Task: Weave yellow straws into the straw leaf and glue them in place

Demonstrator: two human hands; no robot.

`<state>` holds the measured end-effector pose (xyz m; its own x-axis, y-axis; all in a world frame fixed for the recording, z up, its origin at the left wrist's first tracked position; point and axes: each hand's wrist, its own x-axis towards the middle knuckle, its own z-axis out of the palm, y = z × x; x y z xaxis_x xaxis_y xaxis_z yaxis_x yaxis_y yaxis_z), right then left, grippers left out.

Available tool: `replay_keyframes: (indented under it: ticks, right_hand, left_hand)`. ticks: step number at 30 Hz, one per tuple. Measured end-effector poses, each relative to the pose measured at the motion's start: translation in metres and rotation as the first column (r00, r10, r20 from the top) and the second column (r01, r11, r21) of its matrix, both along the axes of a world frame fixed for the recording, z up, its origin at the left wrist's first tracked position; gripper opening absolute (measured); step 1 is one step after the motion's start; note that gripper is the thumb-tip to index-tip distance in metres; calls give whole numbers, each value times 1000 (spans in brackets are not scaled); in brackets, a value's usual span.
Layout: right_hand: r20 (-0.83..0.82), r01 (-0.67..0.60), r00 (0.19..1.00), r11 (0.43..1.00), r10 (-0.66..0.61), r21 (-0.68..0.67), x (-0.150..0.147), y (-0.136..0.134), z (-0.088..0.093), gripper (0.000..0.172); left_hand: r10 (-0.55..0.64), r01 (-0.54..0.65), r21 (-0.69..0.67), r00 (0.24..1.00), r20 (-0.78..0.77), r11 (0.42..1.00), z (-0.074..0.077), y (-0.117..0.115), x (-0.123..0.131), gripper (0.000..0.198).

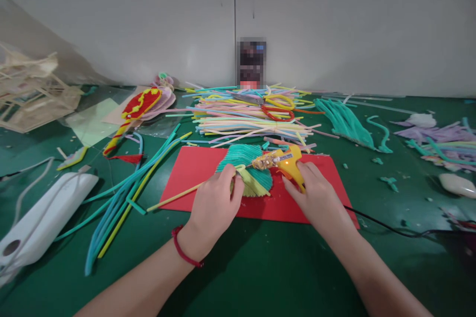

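Observation:
My right hand (316, 188) is wrapped round a yellow hot glue gun (293, 163), whose nozzle points left at my left fingertips. Between the fingers of my left hand (219, 195) is a pale yellow pipe cleaner (176, 195); its long tail sticks out to the left. Under the nozzle lies a rounded teal piece (226, 156) made of pipe cleaners side by side, with a yellow-green ribbed section (256, 185) on its front part. A red sheet (182, 171) lies beneath them. My left fingers hide part of the yellow section.
Behind the sheet lies a pile of coloured pipe cleaners (223, 126) with scissors (278, 111) on top. Loose pipe cleaners (130, 198) and a white power strip (48, 218) are at left. A teal bundle (345, 124) lies right. The black cord (386, 228) runs right. A phone (252, 62) leans against the wall.

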<state>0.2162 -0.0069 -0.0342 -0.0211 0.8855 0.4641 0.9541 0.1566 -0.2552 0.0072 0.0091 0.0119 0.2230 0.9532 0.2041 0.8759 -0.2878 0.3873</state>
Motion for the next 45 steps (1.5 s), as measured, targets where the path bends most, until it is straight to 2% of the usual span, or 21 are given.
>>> replay_keyframes:
  ticks: [7, 13, 28, 33, 37, 45]
  right_hand:
    - [2, -7, 1000, 1000, 7, -14, 1, 0, -2, 57]
    - [-27, 6, 1000, 999, -7, -33, -1, -1, 2, 51]
    - [-43, 10, 999, 999, -12, -38, 4, -3, 4, 48]
    - [-26, -9, 1000, 998, 8, -61, 14, -2, 0, 44]
    - [-13, -68, 998, 992, 67, -103, 27, -1, -5, 47]
    - [-34, -85, 996, 991, 81, -108, 38, 1, -12, 49]
  left_hand:
    - [3, -3, 6, 1000, -24, 1000, 1, 1, 0, 15]
    - [0, 0, 11, 1000, -12, 1000, 1, 0, 1, 16]
    - [7, -7, 7, 999, -52, 1000, 3, 0, 1, 14]
    - [-2, 2, 8, 999, -51, 1000, 2, 0, 0, 14]
    - [-6, 7, 19, 998, -57, 1000, 1, 0, 0, 15]
    - [-9, 11, 30, 999, -51, 999, 0, 0, 0, 15]
